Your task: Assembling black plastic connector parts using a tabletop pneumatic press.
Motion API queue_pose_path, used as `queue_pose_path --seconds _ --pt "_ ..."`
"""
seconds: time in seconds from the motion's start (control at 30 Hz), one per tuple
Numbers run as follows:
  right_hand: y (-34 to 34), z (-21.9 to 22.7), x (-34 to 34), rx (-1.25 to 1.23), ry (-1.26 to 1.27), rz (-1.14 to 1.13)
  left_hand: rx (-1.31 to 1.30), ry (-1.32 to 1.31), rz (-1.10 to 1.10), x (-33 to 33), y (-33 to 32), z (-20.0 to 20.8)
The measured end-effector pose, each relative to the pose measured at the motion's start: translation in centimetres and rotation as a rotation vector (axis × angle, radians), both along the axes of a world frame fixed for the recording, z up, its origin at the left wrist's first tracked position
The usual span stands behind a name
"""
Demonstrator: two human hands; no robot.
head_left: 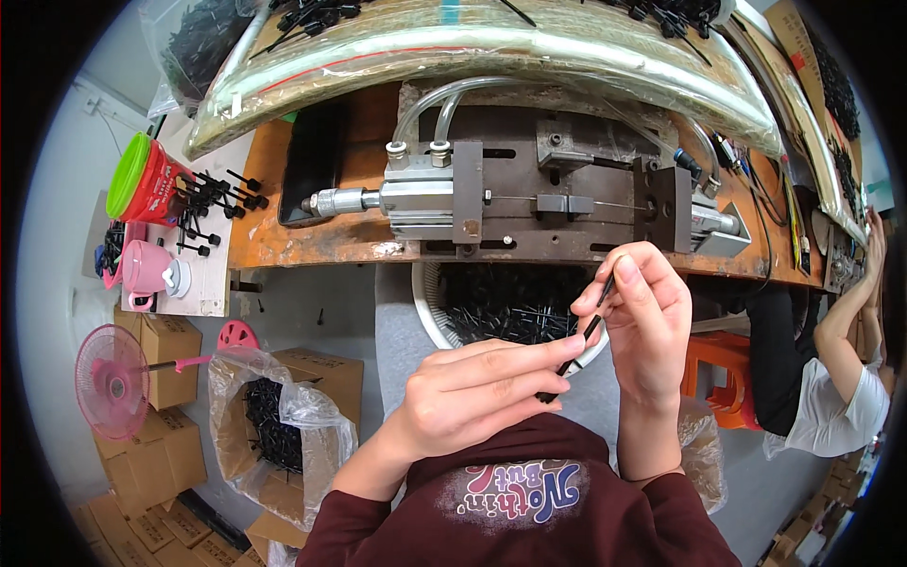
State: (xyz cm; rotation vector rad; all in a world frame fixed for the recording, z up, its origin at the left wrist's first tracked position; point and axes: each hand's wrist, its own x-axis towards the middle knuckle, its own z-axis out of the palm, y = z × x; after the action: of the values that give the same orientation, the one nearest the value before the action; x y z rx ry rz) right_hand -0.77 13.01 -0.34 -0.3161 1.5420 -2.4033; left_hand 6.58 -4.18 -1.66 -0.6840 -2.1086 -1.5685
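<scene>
In front of my chest, both my hands meet on a slim black rod-like part [592,328]. My left hand [472,385] has its fingers closed along the lower length, and the dark lower end shows below the fingertips. A thin black tip sticks up between the thumb and index finger of my right hand [647,317], which pinches the upper end. Whether this is one piece or two joined pieces, I cannot tell. Just beyond my hands, under the bench edge, a white basket [430,312] holds many small black stemmed parts [515,298].
A metal clamping fixture [567,203] with air cylinders and clear hoses sits on the wooden bench [331,248]. Left are a red-and-green bucket [156,184], a pink mug [146,266], a pink fan [111,381] and a plastic-lined box [231,416]. A co-worker [841,406] sits at right near an orange stool [713,364].
</scene>
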Motion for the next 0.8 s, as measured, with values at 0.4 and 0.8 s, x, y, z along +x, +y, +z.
queue_pose_path --seconds 0.4,0.8 --pt "0.57 -0.25 0.53 0.046 0.005 -0.025 -0.036 -0.009 -0.004 0.08 0.69 -0.21" --pt "0.79 -0.99 0.81 0.071 0.073 0.009 -0.040 0.004 0.030 -0.10 0.86 -0.77"
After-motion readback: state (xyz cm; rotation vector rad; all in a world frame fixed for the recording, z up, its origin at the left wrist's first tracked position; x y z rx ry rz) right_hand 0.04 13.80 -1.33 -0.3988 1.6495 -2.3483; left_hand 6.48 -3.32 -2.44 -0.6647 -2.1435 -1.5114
